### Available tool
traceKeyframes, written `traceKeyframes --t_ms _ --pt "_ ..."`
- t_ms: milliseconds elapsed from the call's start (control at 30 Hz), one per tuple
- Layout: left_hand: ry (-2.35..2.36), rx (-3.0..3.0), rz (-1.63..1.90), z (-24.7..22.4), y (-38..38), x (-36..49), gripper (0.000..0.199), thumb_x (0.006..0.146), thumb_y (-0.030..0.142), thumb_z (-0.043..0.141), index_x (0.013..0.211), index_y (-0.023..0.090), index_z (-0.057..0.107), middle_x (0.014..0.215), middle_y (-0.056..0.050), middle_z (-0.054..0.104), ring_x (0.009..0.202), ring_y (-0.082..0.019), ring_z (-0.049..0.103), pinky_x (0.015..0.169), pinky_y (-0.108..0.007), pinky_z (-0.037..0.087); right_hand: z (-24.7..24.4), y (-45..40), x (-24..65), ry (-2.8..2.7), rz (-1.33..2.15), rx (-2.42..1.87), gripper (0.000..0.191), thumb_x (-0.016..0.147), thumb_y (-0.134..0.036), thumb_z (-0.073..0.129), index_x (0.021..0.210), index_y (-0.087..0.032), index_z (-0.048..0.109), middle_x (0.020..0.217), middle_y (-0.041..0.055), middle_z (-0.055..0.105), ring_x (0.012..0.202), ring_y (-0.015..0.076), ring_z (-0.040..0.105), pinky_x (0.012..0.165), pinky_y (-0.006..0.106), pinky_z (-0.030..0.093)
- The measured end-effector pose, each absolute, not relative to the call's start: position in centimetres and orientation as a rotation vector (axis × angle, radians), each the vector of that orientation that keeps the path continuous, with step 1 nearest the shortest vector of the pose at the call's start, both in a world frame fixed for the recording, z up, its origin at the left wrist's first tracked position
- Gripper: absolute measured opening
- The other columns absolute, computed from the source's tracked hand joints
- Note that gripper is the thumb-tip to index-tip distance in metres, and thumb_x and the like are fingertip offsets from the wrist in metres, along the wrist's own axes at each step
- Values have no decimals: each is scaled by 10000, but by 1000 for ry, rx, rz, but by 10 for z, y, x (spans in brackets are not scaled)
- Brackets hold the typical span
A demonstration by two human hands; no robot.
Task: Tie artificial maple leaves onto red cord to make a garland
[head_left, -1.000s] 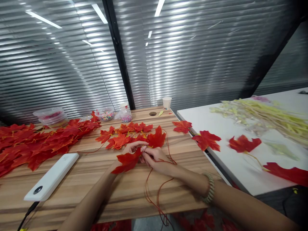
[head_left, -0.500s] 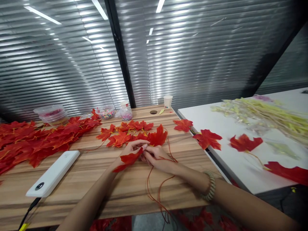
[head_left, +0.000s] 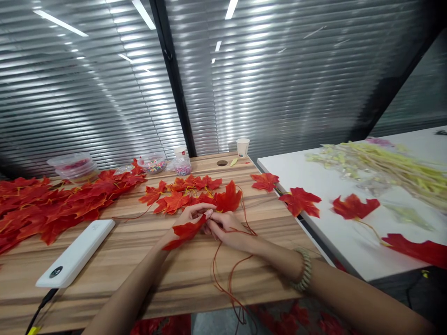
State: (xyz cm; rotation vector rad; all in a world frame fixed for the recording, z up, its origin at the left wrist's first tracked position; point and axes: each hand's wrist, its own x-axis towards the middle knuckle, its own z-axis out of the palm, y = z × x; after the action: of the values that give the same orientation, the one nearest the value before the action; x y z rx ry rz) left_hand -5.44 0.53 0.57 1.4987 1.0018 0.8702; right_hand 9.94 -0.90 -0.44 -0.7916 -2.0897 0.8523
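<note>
Over the middle of the wooden table, my left hand and my right hand meet with their fingertips pinched together. A red artificial maple leaf is in my left fingers and hangs over that wrist. Thin reddish-brown cord passes by my right hand, loops across the table and drops over the front edge. Another maple leaf stands up just behind my right hand. What lies between my fingertips is hidden. A braided bracelet circles my right wrist.
A cluster of red leaves lies behind my hands, with a big pile at left. A white power bank with a cable is near left. Bead tubs and a paper cup stand behind. Leaves trail onto the white table.
</note>
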Motion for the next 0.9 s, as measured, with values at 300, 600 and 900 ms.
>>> traceKeyframes --t_ms 300,600,900 --pt "991 1511 858 4 6 -55 407 697 399 616 985 111 609 677 -29 622 436 -84 560 409 -188 473 -3 -11 101 -2087 866 -794 217 843 -124 365 763 -163 563 695 -6 601 597 78 532 605 181 383" --pt "967 1468 810 0 8 -57 417 710 401 607 1008 111 588 638 -17 612 443 -96 576 431 -207 494 -9 -7 100 -2098 897 -808 208 843 -134 369 732 -163 543 704 -8 598 605 77 532 600 176 384" --pt "979 1481 754 7 6 -57 408 709 414 601 977 107 573 660 -23 621 491 -119 596 476 -235 507 -14 -5 99 -2141 855 -845 204 852 -169 369 751 -165 546 712 -2 605 610 87 539 590 187 378"
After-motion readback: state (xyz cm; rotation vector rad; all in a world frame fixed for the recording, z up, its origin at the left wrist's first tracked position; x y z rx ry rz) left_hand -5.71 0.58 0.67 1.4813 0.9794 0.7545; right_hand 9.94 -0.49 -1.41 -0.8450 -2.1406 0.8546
